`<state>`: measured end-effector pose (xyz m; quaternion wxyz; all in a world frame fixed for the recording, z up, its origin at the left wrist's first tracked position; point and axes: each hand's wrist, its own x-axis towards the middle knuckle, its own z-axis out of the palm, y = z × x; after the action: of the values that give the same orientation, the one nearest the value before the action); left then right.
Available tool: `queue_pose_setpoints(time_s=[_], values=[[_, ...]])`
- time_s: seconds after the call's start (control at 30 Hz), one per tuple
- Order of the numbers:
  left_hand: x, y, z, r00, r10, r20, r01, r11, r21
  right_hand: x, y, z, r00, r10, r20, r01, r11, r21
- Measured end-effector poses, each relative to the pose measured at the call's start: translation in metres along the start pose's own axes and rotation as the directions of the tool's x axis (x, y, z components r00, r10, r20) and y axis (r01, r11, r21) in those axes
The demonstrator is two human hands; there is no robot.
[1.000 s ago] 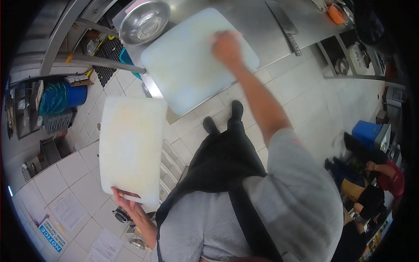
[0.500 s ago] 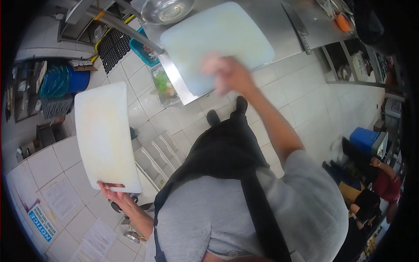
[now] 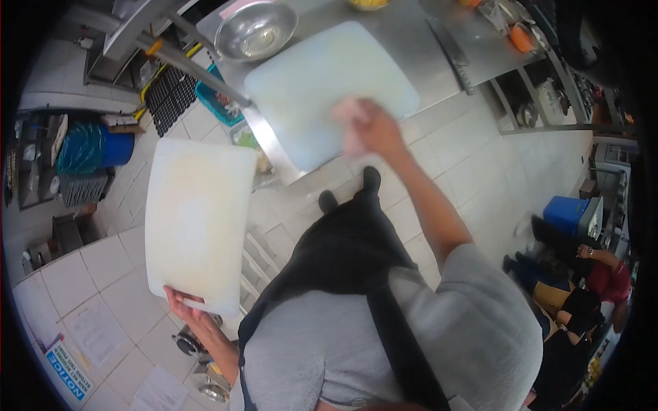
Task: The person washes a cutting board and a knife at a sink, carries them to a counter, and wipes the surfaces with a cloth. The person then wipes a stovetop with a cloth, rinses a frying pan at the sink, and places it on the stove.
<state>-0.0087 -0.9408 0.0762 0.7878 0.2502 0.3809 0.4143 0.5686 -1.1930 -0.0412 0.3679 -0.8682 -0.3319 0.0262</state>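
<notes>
My left hand [image 3: 192, 314] is closed around the slotted handle end of a white cutting board [image 3: 197, 219], which hangs off to my left, upright and clear of the table. My right hand [image 3: 382, 133] grips a pale pink cloth [image 3: 352, 113], blurred by motion. Both are over the near right part of a second white cutting board [image 3: 308, 85] lying on the steel table. Whether the cloth touches that board I cannot tell.
On the steel table [image 3: 418, 48] are a metal bowl [image 3: 257, 33], a large knife [image 3: 449, 51] and an orange item [image 3: 521, 39] by plastic bags. A clear bin [image 3: 264, 164] sits below the table's left corner. Other people [image 3: 606, 284] are at far right.
The held cutting board has swung right, nearer the table, and shows more of its face. My right hand with the cloth has shifted slightly right across the lying board. The view has tilted a little.
</notes>
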Motion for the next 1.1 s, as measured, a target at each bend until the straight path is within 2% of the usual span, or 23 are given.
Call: queue_pose_setpoints(time_s=[0.03, 0.07, 0.1, 0.17, 0.23, 0.27, 0.3, 0.33, 0.37, 0.4, 0.47, 0.53, 0.57, 0.6, 0.63, 0.7, 0.73, 0.9, 0.97, 1.0, 1.03, 1.07, 1.1], values=[[0.003, -0.002, 0.008, 0.999, -0.029, 0.037, 0.027, 0.999, 0.029, 0.033, 0.043, -0.005, 0.998, 0.018, -0.057, -0.024, 0.994, -0.107], [0.007, -0.009, 0.022, 0.999, 0.012, -0.029, -0.01, 0.997, 0.079, 0.061, 0.04, -0.029, 0.956, 0.268, -0.119, -0.281, 0.953, -0.113], [0.014, -0.01, 0.022, 1.0, 0.012, -0.015, -0.011, 0.997, 0.079, 0.088, 0.056, -0.032, 0.927, 0.27, -0.26, -0.309, 0.943, -0.121], [0.031, -0.013, 0.02, 0.991, -0.116, 0.067, 0.111, 0.991, 0.077, 0.125, 0.066, -0.031, 0.921, 0.309, -0.236, -0.346, 0.928, -0.135], [0.04, -0.034, 0.055, 0.996, -0.082, 0.017, 0.079, 0.989, 0.128, 0.129, 0.089, 0.018, 0.937, 0.129, -0.325, -0.198, 0.962, -0.19], [0.046, -0.043, 0.073, 0.998, -0.037, -0.053, 0.046, 0.982, 0.181, 0.111, 0.056, 0.005, 0.962, 0.27, 0.037, -0.26, 0.95, -0.17], [0.055, -0.048, 0.085, 0.998, -0.057, -0.034, 0.062, 0.98, 0.189, 0.083, 0.053, 0.027, 0.983, 0.115, 0.143, -0.081, 0.971, -0.227], [0.062, -0.052, 0.096, 0.986, -0.132, 0.101, 0.112, 0.976, 0.187, 0.041, 0.057, 0.054, 0.99, -0.07, 0.123, 0.079, 0.994, -0.076], [0.067, -0.059, 0.105, 0.953, -0.196, 0.23, 0.156, 0.971, 0.182, 0.005, 0.014, 0.016, 0.936, 0.053, 0.348, -0.05, 0.999, -0.018], [0.076, -0.071, 0.116, 0.95, -0.202, 0.237, 0.161, 0.971, 0.179, -0.019, -0.005, -0.012, 0.844, 0.04, 0.535, -0.058, 0.998, 0.017], [0.096, -0.101, 0.146, 0.955, -0.286, 0.078, 0.259, 0.932, 0.253, -0.057, 0.007, -0.046, 0.66, -0.065, 0.749, -0.03, 0.993, 0.113], [0.094, -0.153, 0.225, 0.958, -0.253, -0.137, 0.288, 0.874, 0.392, -0.075, 0.052, -0.073, 0.622, 0.067, 0.78, -0.309, 0.936, 0.166], [0.102, -0.177, 0.251, 0.946, -0.284, -0.154, 0.321, 0.883, 0.343, -0.088, 0.096, -0.072, 0.693, 0.118, 0.711, -0.391, 0.89, 0.234], [0.134, -0.193, 0.225, 0.923, -0.383, 0.035, 0.348, 0.87, 0.35, -0.093, 0.127, -0.087, 0.761, 0.237, 0.604, -0.432, 0.88, 0.199], [0.157, -0.213, 0.225, 0.899, -0.432, 0.067, 0.391, 0.864, 0.317, -0.084, 0.13, -0.117, 0.763, 0.383, 0.521, -0.495, 0.864, 0.089], [0.167, -0.245, 0.258, 0.887, -0.438, 0.146, 0.373, 0.866, 0.334, -0.067, 0.137, -0.17, 0.704, 0.523, 0.48, -0.636, 0.765, 0.099], [0.173, -0.253, 0.265, 0.852, -0.466, 0.239, 0.378, 0.863, 0.334, -0.061, 0.138, -0.19, 0.712, 0.542, 0.446, -0.644, 0.757, 0.11], [0.216, -0.272, 0.295, 0.813, -0.547, 0.201, 0.409, 0.781, 0.472, -0.048, 0.164, -0.221, 0.715, 0.572, 0.402, -0.668, 0.729, 0.15], [0.203, -0.259, 0.334, 0.923, -0.384, -0.017, 0.169, 0.367, 0.915, -0.036, 0.165, -0.225, 0.705, 0.585, 0.402, -0.651, 0.759, 0.036], [0.21, -0.255, 0.335, 0.935, -0.355, -0.011, 0.066, 0.142, 0.988, -0.028, 0.168, -0.219, 0.698, 0.589, 0.409, -0.656, 0.754, 0.034], [0.227, -0.261, 0.322, 0.933, -0.358, -0.023, 0.075, 0.134, 0.988, -0.018, 0.172, -0.21, 0.797, 0.496, 0.344, -0.537, 0.843, 0.03], [0.249, -0.275, 0.298, 0.97, -0.241, 0.043, -0.076, -0.132, 0.988, -0.006, 0.175, -0.199, 0.879, 0.386, 0.281, -0.407, 0.913, 0.018], [0.258, -0.283, 0.283, 0.979, -0.146, 0.142, -0.19, -0.402, 0.896, 0.012, 0.172, -0.191, 0.887, 0.347, 0.304, -0.361, 0.933, -0.011]])
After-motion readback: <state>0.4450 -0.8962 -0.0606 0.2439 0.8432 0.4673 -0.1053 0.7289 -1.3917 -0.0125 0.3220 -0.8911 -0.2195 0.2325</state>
